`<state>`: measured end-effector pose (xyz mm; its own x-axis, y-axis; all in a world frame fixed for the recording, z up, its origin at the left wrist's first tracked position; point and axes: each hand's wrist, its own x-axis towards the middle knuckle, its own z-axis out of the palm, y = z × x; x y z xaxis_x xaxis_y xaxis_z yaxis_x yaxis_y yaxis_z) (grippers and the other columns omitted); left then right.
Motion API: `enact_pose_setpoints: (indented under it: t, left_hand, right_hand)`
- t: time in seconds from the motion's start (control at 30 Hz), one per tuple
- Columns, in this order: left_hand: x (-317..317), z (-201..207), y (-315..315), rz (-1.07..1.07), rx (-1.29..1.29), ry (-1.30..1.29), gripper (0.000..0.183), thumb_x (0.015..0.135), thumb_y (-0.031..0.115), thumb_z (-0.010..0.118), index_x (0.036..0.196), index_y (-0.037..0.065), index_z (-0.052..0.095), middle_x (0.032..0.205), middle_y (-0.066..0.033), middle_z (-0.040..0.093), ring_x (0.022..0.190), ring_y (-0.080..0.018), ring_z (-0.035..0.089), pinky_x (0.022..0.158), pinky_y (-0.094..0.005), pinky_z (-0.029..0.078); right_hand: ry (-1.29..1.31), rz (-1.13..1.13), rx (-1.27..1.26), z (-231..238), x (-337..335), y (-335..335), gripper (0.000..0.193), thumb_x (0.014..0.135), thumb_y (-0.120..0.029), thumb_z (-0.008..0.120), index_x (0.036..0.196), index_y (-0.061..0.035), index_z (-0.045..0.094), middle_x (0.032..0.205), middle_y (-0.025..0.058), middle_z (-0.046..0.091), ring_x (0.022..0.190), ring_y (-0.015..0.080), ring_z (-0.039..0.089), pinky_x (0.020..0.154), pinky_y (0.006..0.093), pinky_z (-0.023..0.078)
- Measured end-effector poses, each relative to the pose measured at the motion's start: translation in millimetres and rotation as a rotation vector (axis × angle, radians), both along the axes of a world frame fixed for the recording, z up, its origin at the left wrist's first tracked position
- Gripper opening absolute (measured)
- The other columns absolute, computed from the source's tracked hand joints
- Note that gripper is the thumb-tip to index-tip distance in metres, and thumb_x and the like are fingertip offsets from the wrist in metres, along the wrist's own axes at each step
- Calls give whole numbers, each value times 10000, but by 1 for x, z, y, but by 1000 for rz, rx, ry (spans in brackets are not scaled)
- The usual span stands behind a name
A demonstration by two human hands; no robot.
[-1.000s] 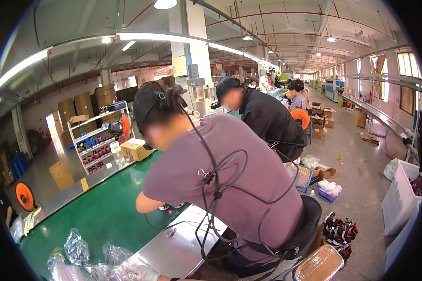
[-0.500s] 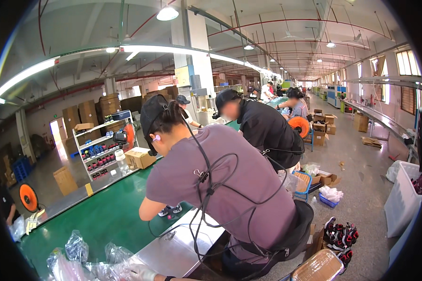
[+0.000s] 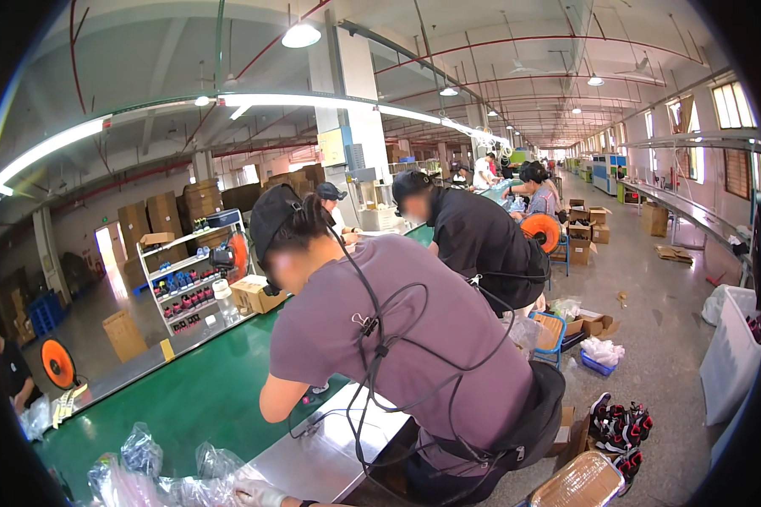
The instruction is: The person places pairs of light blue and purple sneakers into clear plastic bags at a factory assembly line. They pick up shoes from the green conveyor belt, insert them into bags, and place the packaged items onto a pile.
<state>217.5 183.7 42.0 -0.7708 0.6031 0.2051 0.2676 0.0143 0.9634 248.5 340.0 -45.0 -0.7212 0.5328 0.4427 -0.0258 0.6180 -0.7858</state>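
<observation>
My right hand point(image 3: 260, 493), in a pale glove with a dark band at the wrist, shows at the lower edge. Its fingers reach left, seemingly stretched out, beside a heap of clear plastic bags point(image 3: 135, 473) on the green belt point(image 3: 203, 406). It lies at the near corner of a shiny metal plate point(image 3: 313, 465); the lower edge cuts it off, and nothing shows plainly held. My left hand is out of the picture. A co-worker in a mauve shirt point(image 3: 414, 329) bends over the belt, with part of a shoe point(image 3: 313, 395) by the elbow.
Black cables point(image 3: 380, 346) hang over the co-worker's back. Black-and-red shoes point(image 3: 621, 431) stand on the floor beside a stool point(image 3: 577, 482). At the right is a white bin point(image 3: 731, 355). Across the belt are a shoe rack point(image 3: 190, 270) and an orange fan point(image 3: 57, 363).
The view has shifted slightly, so most of the scene sits a little lower and to the right. The co-worker's head and raised arm have moved slightly. My right hand stays by the bags.
</observation>
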Motion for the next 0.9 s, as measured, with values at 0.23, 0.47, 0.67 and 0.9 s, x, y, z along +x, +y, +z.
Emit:
enact_pose_setpoints:
  t: [0.23,0.47,0.67,0.9]
  left_hand:
    - [-2,0,-1,-5,-37,36,214,901,130,542,967,-70,585,791,-143,571,723,-227,508,686,-356,445]
    - [-4,3,3,-26,-71,76,213,898,126,543,973,-68,587,808,-146,577,730,-230,514,688,-356,447]
    - [-11,0,-1,-24,-95,122,211,895,122,545,978,-67,588,823,-149,582,735,-233,519,690,-355,448]
    - [-14,-1,-9,-90,-133,473,210,892,119,547,984,-66,590,840,-153,588,742,-236,525,692,-355,450]
  right_hand:
    - [-99,-56,24,11,7,-7,301,876,-282,500,1117,-125,587,1020,163,630,952,347,589,826,395,470]
    - [-86,-64,-36,5,7,-7,326,878,-273,490,1148,-115,579,1054,167,622,969,347,585,844,389,466]
    - [-146,-38,-37,27,17,-18,312,880,-268,485,1125,-101,583,1060,165,612,980,333,578,864,378,456]
    - [-53,-80,53,9,10,-11,288,869,-263,505,1071,-78,593,1031,183,604,977,344,568,864,393,450]
